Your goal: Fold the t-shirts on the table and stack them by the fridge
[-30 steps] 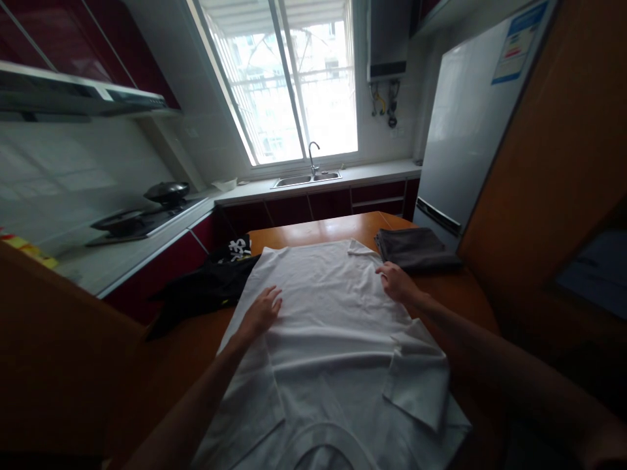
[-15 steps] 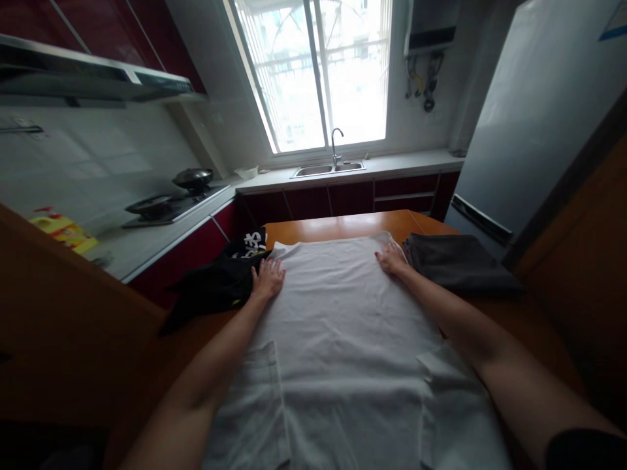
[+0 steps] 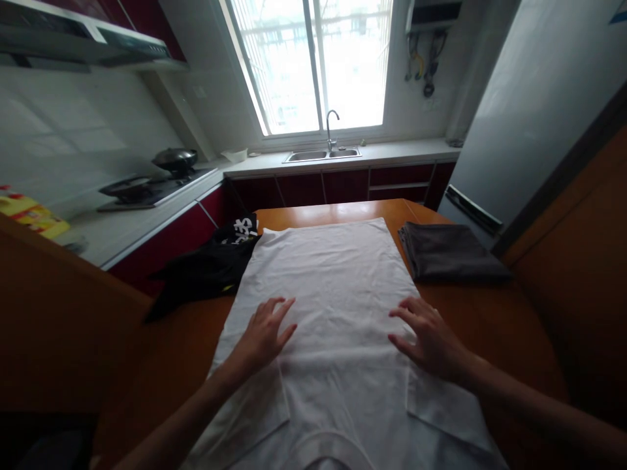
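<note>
A white T-shirt [image 3: 337,281] lies spread on the wooden table [image 3: 343,210], its hem at the far side and its round collar at the near edge. Both short sleeves rest beside the body of the shirt, one on each side. Over the left part of the cloth is my left hand [image 3: 267,331], fingers spread and holding nothing. My right hand [image 3: 427,333] hovers at the right side near the sleeve, its fingers also apart and bare. Whether either hand touches the fabric, I cannot tell.
A black garment [image 3: 206,264] with white lettering lies crumpled at the table's left. Folded dark grey cloth [image 3: 453,253] sits at the right. Beyond are a counter with a sink [image 3: 321,155], a stove with pans [image 3: 174,160], and a refrigerator [image 3: 509,124].
Both hands have left the far hem corners and come back toward me, near the sleeves. The view has shifted slightly, and the shirt's collar now shows at the bottom.
</note>
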The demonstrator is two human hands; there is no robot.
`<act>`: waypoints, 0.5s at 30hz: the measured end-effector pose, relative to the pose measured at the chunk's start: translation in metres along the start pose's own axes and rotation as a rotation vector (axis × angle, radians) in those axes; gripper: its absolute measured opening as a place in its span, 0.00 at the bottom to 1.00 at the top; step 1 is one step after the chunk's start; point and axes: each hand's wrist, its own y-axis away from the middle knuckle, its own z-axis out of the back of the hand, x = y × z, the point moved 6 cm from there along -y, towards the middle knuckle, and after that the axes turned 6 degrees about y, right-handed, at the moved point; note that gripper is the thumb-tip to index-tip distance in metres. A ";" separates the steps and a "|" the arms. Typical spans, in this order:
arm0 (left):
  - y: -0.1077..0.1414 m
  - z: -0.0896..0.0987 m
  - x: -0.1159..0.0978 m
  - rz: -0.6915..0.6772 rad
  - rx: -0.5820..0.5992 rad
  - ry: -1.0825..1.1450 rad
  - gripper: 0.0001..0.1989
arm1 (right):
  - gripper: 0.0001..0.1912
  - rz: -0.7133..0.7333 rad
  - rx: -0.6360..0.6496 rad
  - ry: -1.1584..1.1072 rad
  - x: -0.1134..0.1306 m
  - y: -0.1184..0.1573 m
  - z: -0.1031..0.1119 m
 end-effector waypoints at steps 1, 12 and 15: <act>0.024 0.002 -0.006 0.018 -0.005 0.036 0.27 | 0.19 -0.049 -0.004 0.008 0.005 0.024 0.002; 0.152 0.011 -0.033 0.139 -0.093 0.199 0.14 | 0.07 -0.218 0.025 0.063 0.018 0.097 -0.037; 0.156 0.011 -0.043 0.119 -0.071 0.198 0.06 | 0.10 -0.263 0.014 -0.022 0.011 0.088 -0.024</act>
